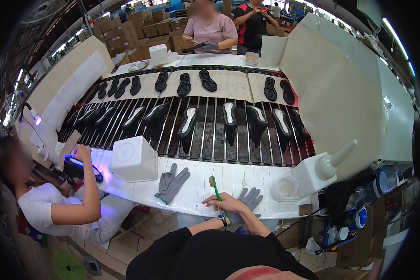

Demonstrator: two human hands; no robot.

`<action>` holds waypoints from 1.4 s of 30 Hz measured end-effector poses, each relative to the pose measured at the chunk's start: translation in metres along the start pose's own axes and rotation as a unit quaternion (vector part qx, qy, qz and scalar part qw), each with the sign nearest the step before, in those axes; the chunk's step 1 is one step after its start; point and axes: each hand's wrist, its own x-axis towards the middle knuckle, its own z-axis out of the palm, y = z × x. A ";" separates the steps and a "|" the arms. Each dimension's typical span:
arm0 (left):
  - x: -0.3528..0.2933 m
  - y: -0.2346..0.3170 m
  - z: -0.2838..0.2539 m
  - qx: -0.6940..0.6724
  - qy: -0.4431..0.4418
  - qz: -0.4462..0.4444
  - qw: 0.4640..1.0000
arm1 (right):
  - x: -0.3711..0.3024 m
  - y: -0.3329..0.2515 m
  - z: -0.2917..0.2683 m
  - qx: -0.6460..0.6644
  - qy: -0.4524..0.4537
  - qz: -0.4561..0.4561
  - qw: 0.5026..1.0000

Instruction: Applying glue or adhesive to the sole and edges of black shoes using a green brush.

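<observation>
Right hand (227, 203), lower centre: fingers curled, closed round the handle of a green brush (216, 193); bristle end points up, clear of the bench (231, 175). Left hand (234, 218): crosses below the right wrist, largely covered by it; watch (221, 218) on the wrist. Cannot tell how open it is, nor whether it is inside the grey glove (252, 198) it meets, whose fingers spread up and right.

Second glove (170, 184), left of the brush, lies flat on the bench. White tub (134, 158) just beyond it to the left; white bottle (308, 176) with tilted spout at right, clear cup (284, 187) beside it.

Frame centre: roller rack (213, 135) bearing a row of black uppers (187, 129), pale undersides showing on several. Above these, a row of black soles (184, 84) on a beige board (233, 86).

Lower left: seated co-worker (56, 205), one arm raised over a dark shoe (95, 173) in violet light. Top centre: two people (212, 28) standing, cartons (149, 30) to their left.
</observation>
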 end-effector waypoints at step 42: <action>0.004 0.015 -0.027 -0.017 0.008 0.013 1.000 | -0.005 -0.002 0.001 0.008 -0.002 -0.012 1.000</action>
